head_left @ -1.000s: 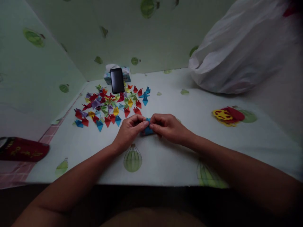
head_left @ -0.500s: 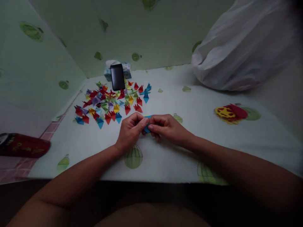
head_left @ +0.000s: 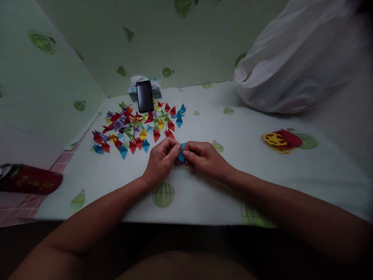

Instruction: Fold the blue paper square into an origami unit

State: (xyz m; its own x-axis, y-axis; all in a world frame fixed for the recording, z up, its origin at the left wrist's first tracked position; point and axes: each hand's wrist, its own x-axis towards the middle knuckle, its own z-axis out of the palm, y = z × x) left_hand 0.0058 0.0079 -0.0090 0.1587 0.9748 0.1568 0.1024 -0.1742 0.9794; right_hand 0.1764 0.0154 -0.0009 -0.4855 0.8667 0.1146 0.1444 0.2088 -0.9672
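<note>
Nearest the camera, two bare forearms reach forward over the edge of a table covered in a pale cloth printed with green balloon shapes. The left hand and the right hand meet at the middle of the table, fingertips together — both pinch a small folded piece of blue paper between thumb and forefingers. Only a sliver of the blue paper shows between the fingers; it sits just above the cloth, and whether it touches the surface cannot be told.

Off to the left, at the table's edge, lies a dark red cylindrical can with gold lettering, on its side on pink tiles. To the right, well apart from the hands, rests a flat red-and-yellow paper cutout.

Beyond the left hand spreads a scatter of small folded paper triangles in red, blue, yellow, purple and green, the nearest red ones just beside the knuckles. Behind that scatter a black smartphone stands propped upright against a patterned tissue box with a white tissue at its top. At the far right — against the green-spotted backdrop — slumps a large white plastic bag.
</note>
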